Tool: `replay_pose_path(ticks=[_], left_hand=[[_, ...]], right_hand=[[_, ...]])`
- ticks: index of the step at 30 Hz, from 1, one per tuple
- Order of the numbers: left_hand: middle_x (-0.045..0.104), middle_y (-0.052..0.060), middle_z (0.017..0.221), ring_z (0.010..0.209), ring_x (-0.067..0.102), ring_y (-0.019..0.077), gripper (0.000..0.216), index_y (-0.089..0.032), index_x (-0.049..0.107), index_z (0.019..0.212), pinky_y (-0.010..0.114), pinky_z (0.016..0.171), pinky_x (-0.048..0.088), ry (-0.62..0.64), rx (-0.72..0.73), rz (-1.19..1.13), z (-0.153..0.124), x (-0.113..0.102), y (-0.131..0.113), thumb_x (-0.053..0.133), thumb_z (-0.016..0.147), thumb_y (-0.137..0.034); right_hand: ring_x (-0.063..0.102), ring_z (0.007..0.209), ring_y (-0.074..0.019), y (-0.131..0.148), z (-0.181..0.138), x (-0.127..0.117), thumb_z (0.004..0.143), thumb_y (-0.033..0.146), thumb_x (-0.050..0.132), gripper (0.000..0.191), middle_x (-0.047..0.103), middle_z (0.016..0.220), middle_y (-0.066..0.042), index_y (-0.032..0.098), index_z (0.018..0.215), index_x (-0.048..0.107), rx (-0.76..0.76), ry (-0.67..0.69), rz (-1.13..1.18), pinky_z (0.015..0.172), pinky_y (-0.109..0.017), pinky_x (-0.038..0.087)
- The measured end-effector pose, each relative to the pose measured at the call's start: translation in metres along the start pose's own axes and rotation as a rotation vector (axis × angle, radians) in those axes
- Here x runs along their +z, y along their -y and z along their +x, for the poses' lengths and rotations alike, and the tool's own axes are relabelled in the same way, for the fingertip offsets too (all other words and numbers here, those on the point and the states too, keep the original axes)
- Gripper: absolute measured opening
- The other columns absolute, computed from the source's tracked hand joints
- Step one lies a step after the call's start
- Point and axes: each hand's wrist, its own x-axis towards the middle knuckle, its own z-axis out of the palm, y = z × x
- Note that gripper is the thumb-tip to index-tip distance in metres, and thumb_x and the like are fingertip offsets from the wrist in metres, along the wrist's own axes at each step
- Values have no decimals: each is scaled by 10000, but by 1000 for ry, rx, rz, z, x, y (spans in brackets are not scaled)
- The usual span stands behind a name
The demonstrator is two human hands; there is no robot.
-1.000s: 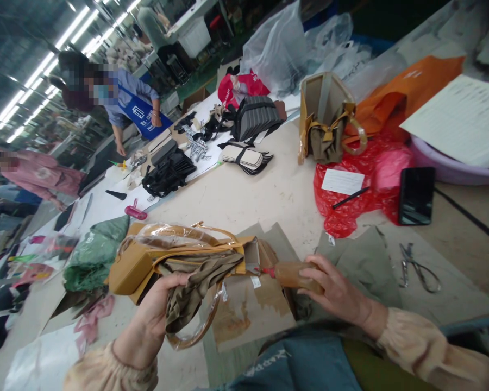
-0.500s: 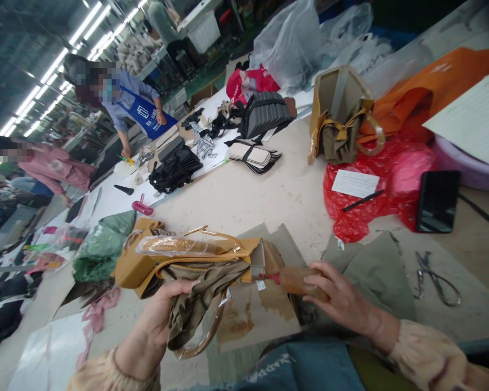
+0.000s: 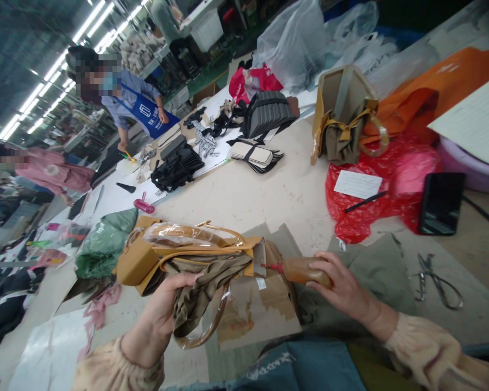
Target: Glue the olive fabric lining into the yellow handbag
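Head view shows a tan handbag (image 3: 146, 260) lying on its side near the front of the counter (image 3: 248, 201), its olive fabric lining (image 3: 204, 282) pulled out and bunched up. Left hand (image 3: 163, 315) has its grip closed around that lining, thumb on top, with a plastic-wrapped handle loop (image 3: 206, 331) hanging just below the fist. Right hand (image 3: 342, 288) has its grip wrapped around a brownish glue bottle (image 3: 301, 270), red nozzle (image 3: 271, 266) pointing left, right beside the bag's open end. Under both sits a stained sheet of cardboard (image 3: 252, 315), and an olive cloth piece (image 3: 375, 271) lies beneath the right hand. Further right, scissors (image 3: 432, 279) lie flat on the counter, well apart from the bottle. Behind them a black phone (image 3: 440, 203) rests against a red plastic bag (image 3: 367, 212) carrying a white slip (image 3: 356, 183) and a pen (image 3: 364, 201). A second tan handbag (image 3: 342, 114) stands upright beyond that. Off to the left, a green bag (image 3: 106, 244) sits just beside the held handbag, and far across the counter a person in a blue apron (image 3: 146, 117) leans over black pieces (image 3: 175, 168).
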Motion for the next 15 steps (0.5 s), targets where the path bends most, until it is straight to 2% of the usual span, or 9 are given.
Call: replay_pose_path(ticks=[3, 6, 10, 15], left_hand=[[655, 152, 504, 395, 623, 228, 215, -41, 628, 644, 263, 378, 528, 17, -3, -1, 3, -1, -2, 427, 714, -16], [657, 170, 516, 401, 625, 229, 217, -33, 625, 618, 266, 389, 534, 38, -19, -9, 6, -2, -4, 434, 720, -25], [655, 139, 501, 385, 617, 221, 201, -35, 640, 658, 265, 374, 529, 62, 12, -44, 9, 1, -8, 446, 702, -8], [662, 125, 508, 399, 624, 232, 181, -51, 638, 662, 290, 399, 549, 97, 71, 2, 14, 7, -11, 467, 680, 8]], right_hand=[[505, 1087, -233, -1, 3, -1, 828, 267, 591, 304, 472, 1149, -121, 198, 1107, 494, -30, 43, 1, 904, -385, 486], [502, 1088, -236, -5, 10, 1, 825, 260, 595, 303, 468, 1141, -122, 196, 1104, 492, -30, -15, -17, 909, -397, 479], [502, 1073, -238, -16, 20, 6, 826, 271, 596, 295, 462, 1126, -128, 192, 1088, 486, 2, -111, -40, 891, -416, 478], [516, 1053, -233, -21, 17, 5, 819, 295, 602, 296, 486, 1112, -113, 203, 1079, 495, 65, -120, -26, 882, -415, 477]])
